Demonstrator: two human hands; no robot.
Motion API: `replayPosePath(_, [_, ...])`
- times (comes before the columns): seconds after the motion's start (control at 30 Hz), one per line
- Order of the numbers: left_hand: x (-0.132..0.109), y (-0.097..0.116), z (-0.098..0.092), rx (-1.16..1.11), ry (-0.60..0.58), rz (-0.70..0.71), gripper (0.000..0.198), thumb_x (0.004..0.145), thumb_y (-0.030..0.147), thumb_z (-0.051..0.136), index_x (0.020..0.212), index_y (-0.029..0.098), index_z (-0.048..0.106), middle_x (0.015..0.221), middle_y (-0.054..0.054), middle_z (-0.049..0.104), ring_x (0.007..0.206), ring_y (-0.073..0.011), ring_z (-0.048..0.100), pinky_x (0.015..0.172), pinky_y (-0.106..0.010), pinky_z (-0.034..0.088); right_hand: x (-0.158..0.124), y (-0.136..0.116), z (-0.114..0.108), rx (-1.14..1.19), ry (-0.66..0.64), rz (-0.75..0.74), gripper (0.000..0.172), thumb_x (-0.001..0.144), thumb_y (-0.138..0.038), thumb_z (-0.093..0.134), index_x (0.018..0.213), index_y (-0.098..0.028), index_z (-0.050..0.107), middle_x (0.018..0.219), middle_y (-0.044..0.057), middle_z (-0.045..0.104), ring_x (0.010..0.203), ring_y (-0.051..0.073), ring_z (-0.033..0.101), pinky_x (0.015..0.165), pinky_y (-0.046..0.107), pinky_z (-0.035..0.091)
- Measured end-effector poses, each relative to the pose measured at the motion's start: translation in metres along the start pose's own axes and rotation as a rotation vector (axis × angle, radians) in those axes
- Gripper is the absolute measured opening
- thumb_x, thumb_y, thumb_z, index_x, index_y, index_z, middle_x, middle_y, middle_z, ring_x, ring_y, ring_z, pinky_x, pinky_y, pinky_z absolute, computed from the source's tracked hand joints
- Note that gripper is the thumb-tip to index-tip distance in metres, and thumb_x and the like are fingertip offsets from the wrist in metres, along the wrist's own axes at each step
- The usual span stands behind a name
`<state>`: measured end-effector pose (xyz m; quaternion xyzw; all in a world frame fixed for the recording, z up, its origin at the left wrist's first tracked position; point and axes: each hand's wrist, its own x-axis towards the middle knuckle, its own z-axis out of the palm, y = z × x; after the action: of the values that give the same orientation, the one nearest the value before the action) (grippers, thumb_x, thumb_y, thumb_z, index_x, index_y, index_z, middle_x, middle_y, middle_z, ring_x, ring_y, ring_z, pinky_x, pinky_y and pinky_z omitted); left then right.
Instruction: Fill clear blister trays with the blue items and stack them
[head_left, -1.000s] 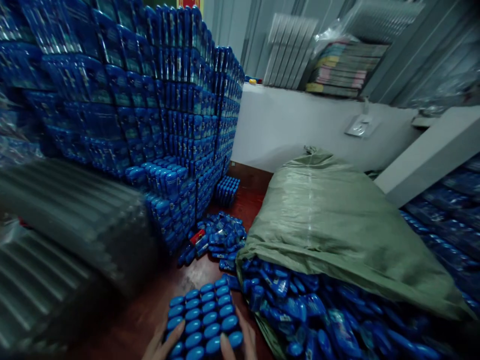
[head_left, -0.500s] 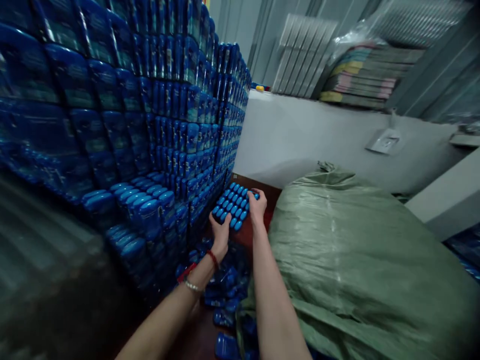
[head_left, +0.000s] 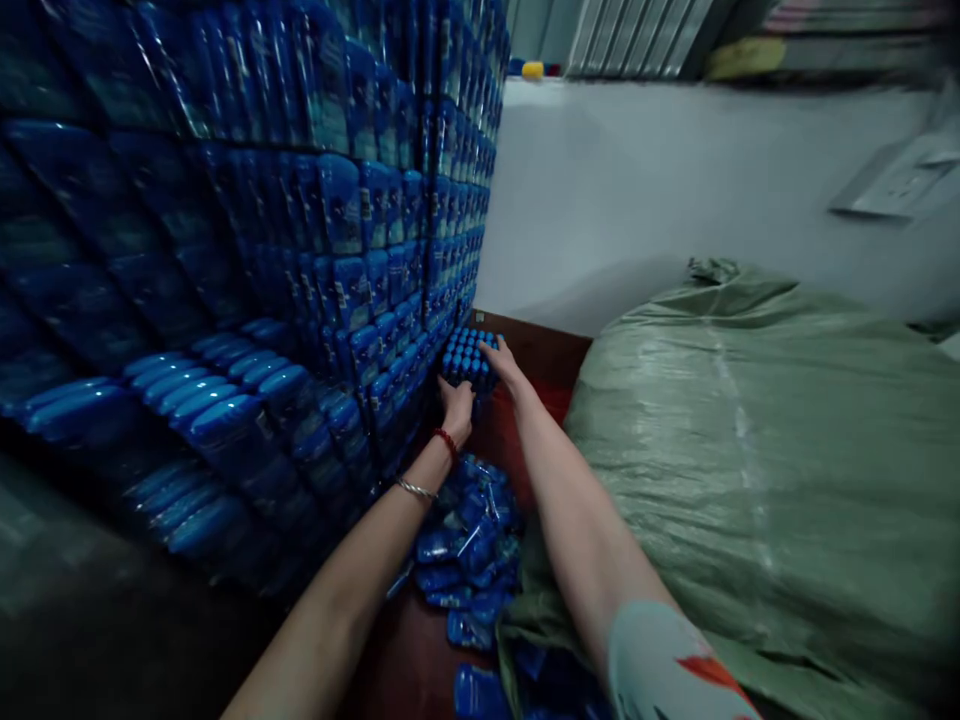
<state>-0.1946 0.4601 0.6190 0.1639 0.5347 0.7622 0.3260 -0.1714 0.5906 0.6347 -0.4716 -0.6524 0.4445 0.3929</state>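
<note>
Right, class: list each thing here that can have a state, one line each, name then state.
block of blue packs, held between both hands, low against the wall of packs.
left hand, gripping the block's near edge.
right hand, gripping its right side.
green sack, bulging, lying down.
loose packs, scattered on floor.

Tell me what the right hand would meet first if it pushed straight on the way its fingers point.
The block of blue packs: the right hand seems to touch its right edge. Beyond that stands the stacked wall of packs, though depth is hard to judge.
</note>
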Motion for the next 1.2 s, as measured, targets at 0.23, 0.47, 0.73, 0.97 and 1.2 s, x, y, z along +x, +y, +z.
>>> replayPosePath(0.23, [-0.016, 0.017, -0.027, 0.209, 0.011, 0.025, 0.050, 0.082, 0.007, 0.040, 0.131, 0.013, 0.039, 0.131, -0.013, 0.050, 0.108, -0.0169, 0.057, 0.082, -0.025, 0.051, -0.045, -0.017, 0.006, 0.013, 0.149, 0.083, 0.068, 0.080, -0.043, 0.050, 0.138, -0.013, 0.032, 0.133, 0.014, 0.048, 0.125, 0.025, 0.042, 0.102, 0.041, 0.034])
replayPosePath(0.47, [-0.117, 0.006, -0.117, 0.503, -0.109, 0.132, 0.023, 0.071, 0.006, 0.060, 0.091, 0.014, 0.067, 0.107, -0.011, 0.066, 0.114, -0.0262, 0.053, 0.107, -0.046, 0.031, -0.175, -0.005, -0.005, 0.012, 0.379, 0.125, 0.051, 0.077, -0.028, 0.045, 0.125, -0.011, 0.045, 0.121, 0.020, 0.052, 0.117, 0.032, 0.046, 0.099, 0.051, 0.032])
replayPosePath(0.73, [-0.305, 0.022, -0.222, 0.770, -0.272, 0.737, 0.034, 0.088, 0.009, 0.044, 0.118, 0.021, 0.055, 0.113, -0.007, 0.061, 0.107, -0.0154, 0.056, 0.092, -0.031, 0.048, -0.352, -0.015, 0.007, 0.070, 0.004, -0.422, 0.021, 0.084, -0.027, 0.046, 0.095, -0.018, 0.063, 0.097, 0.007, 0.063, 0.095, 0.019, 0.057, 0.089, 0.038, 0.044])
replayPosePath(0.97, [-0.368, 0.110, -0.330, 0.993, 0.497, 1.169, 0.043, 0.079, 0.003, 0.056, 0.118, 0.022, 0.054, 0.110, -0.007, 0.057, 0.103, -0.0181, 0.056, 0.088, -0.035, 0.048, -0.449, -0.063, 0.007, 0.084, -0.307, -0.890, 0.030, 0.086, -0.011, 0.046, 0.109, -0.024, 0.060, 0.106, 0.006, 0.062, 0.103, 0.017, 0.056, 0.090, 0.036, 0.047])
replayPosePath(1.2, [-0.388, 0.120, -0.360, 0.919, 0.590, 0.981, 0.022, 0.082, 0.013, 0.055, 0.102, 0.017, 0.062, 0.094, -0.005, 0.063, 0.086, -0.0165, 0.060, 0.082, -0.034, 0.049, -0.543, -0.058, -0.018, -0.277, -0.426, -1.239, 0.033, 0.083, -0.010, 0.044, 0.111, -0.018, 0.059, 0.110, 0.009, 0.062, 0.114, 0.020, 0.050, 0.099, 0.041, 0.042])
